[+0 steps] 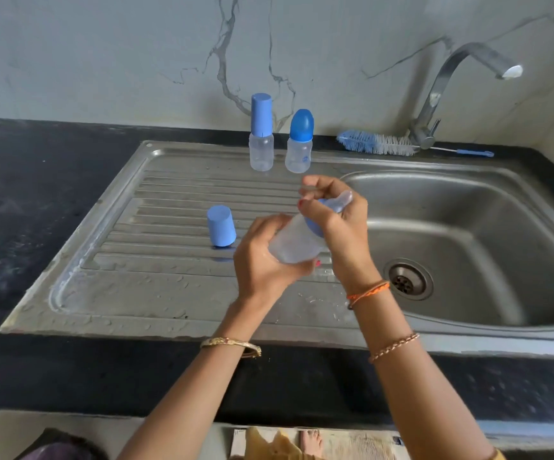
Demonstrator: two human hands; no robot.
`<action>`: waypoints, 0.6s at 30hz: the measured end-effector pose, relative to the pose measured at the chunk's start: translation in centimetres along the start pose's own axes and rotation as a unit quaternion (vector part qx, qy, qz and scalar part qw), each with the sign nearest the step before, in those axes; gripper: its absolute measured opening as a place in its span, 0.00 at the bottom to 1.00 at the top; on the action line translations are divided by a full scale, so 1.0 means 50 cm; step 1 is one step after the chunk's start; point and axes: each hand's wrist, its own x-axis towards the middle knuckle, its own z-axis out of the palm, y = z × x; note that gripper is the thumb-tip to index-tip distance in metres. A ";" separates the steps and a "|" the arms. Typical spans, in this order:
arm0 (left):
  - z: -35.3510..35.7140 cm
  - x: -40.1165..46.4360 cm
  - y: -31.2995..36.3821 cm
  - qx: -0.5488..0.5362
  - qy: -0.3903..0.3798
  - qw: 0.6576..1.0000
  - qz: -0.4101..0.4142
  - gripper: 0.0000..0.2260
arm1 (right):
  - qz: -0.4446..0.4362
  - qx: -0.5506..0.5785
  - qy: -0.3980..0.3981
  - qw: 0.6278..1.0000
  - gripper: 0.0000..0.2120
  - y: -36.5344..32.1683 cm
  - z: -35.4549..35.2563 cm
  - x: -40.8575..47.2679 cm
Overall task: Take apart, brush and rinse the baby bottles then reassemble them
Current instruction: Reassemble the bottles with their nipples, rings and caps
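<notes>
A clear baby bottle [294, 242] with a blue collar and clear teat lies tilted between both hands above the drainboard [136, 293]. The left hand [265, 257] wraps its base; the right hand [335, 220] curls round the collar. Beyond, a blue cap [221, 226] stands alone; farther back, two capped bottles [261, 132] and a brush [377, 143].

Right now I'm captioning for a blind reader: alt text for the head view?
Two hands hold a clear plastic baby bottle over a steel sink drainboard: left hand grips its body, right hand its blue collar. A loose blue cap, two capped bottles and a bottle brush sit nearby.
</notes>
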 end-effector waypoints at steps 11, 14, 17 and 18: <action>-0.060 0.031 0.045 -0.165 -0.266 0.949 -0.049 0.12 | -0.082 -0.015 -0.205 0.975 0.11 -0.026 -0.043 0.004; -0.043 0.010 0.031 -0.133 -0.181 0.973 -0.058 0.13 | -0.092 -0.068 -0.157 0.981 0.07 -0.003 -0.031 0.001; -0.023 -0.008 0.030 -0.086 -0.123 0.987 -0.064 0.17 | -0.086 -0.082 -0.088 0.989 0.07 0.017 -0.020 -0.002; -0.015 -0.014 0.027 -0.076 -0.105 0.990 -0.059 0.18 | -0.083 -0.086 -0.056 0.991 0.07 0.024 -0.015 -0.003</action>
